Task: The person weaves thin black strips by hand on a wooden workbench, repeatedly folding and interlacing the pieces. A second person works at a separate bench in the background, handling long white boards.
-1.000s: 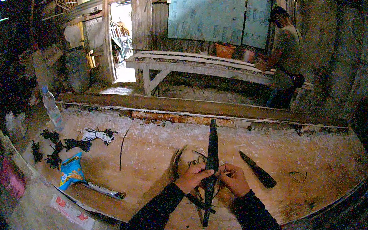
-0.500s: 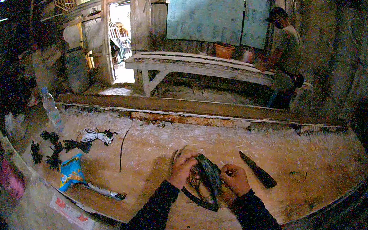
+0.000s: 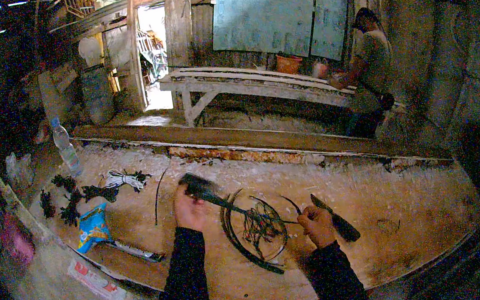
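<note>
Our left hand (image 3: 188, 208) is closed around the thick dark end of a long strip (image 3: 223, 201), up at the left of the work. Our right hand (image 3: 317, 225) pinches the strip's thin end, fingers folded in. The strip runs taut between the 2 hands, slanting down to the right across a coiled hoop (image 3: 256, 232) of dark strands that lies flat on the board (image 3: 387, 233). A tangle of finer strands sits inside the hoop, under the strip. We cannot tell whether the strip touches the hoop.

Just right of our right hand lies a dark knife (image 3: 337, 222), blade pointing up-left, on the board.

Further left: a blue packet (image 3: 92, 227), a pale-handled tool (image 3: 134, 251) just below it, a white cord bundle (image 3: 123, 179), and several dark bundles (image 3: 69, 201) scattered near it. A plastic bottle (image 3: 66, 147) stands upright beyond them. Pale shavings cover the far side of the board.

Well apart, at the back right, a person (image 3: 371, 67) bends over a wooden bench (image 3: 242, 79) with an orange pot (image 3: 289, 63) on it.
</note>
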Available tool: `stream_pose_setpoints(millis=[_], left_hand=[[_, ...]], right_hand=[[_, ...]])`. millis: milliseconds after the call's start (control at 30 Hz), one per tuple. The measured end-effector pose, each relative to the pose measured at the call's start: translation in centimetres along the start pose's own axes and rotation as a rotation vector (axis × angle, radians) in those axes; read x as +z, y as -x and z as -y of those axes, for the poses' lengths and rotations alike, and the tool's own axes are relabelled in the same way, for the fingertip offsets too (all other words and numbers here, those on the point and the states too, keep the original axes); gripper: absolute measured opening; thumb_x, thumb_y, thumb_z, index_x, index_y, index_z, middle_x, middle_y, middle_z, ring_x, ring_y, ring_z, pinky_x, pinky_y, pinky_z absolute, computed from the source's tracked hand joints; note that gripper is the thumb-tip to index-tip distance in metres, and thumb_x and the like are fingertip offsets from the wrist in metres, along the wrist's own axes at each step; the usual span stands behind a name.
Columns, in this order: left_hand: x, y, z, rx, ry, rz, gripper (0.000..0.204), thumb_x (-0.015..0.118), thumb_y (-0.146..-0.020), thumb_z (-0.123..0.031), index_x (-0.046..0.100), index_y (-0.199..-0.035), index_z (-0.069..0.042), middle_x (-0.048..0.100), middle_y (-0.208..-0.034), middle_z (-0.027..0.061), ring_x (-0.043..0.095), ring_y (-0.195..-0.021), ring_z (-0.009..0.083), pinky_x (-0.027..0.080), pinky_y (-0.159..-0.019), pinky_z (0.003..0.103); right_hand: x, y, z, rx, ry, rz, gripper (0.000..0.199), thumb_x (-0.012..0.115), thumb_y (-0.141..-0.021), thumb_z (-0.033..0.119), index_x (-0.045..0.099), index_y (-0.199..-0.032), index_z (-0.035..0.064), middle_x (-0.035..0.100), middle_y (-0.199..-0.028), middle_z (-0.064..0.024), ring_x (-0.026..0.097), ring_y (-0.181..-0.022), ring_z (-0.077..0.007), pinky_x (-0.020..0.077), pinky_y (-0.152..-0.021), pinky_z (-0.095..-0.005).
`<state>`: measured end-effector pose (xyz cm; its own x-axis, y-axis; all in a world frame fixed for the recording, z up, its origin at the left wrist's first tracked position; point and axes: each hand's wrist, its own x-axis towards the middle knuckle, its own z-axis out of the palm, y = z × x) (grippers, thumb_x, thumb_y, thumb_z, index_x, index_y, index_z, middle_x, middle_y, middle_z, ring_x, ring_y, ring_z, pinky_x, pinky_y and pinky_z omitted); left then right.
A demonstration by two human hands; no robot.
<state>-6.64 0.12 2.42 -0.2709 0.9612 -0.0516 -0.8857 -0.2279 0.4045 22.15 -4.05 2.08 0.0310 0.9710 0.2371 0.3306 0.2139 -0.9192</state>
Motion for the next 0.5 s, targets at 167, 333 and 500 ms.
stream_pose_setpoints(millis=[167,333,500], left_hand=[[-1.1,0.6,-3.2,0.141,-0.057,-0.135,0.016,0.054,-0.075,-0.027,0.048,-0.066,-0.015,0.051,-0.057,-0.0045,0.042,-0.039,0.0048,0.030,-0.029,0.015],[-0.7,1.0,-4.3,0.158,-0.025,-0.096,0.016,0.056,-0.075,-0.024,0.048,-0.065,-0.015,0.051,-0.057,-0.0049,0.041,-0.037,0.0035,0.027,-0.028,0.014],[0.1,1.0,-2.3,0.190,-0.247,-0.059,0.012,0.056,-0.075,-0.022,0.049,-0.068,-0.015,0.049,-0.058,-0.0053,0.042,-0.043,0.0021,0.028,-0.031,0.014]], right_hand=[[-0.6,-0.2,-0.2,0.026,-0.099,-0.159,0.010,0.054,-0.066,0.008,0.049,-0.060,0.0026,0.048,-0.054,-0.0027,0.044,-0.042,-0.0096,0.0360,-0.038,-0.0227],[-1.1,-0.3,0.5,0.168,-0.240,-0.121,0.010,0.051,-0.069,0.013,0.049,-0.063,0.0043,0.048,-0.055,-0.0025,0.044,-0.041,-0.0096,0.0339,-0.036,-0.0213],[-1.0,0.0,0.5,0.230,-0.496,-0.130,0.011,0.052,-0.070,0.014,0.049,-0.063,0.0060,0.049,-0.054,-0.0016,0.044,-0.040,-0.0100,0.0317,-0.034,-0.0220]])
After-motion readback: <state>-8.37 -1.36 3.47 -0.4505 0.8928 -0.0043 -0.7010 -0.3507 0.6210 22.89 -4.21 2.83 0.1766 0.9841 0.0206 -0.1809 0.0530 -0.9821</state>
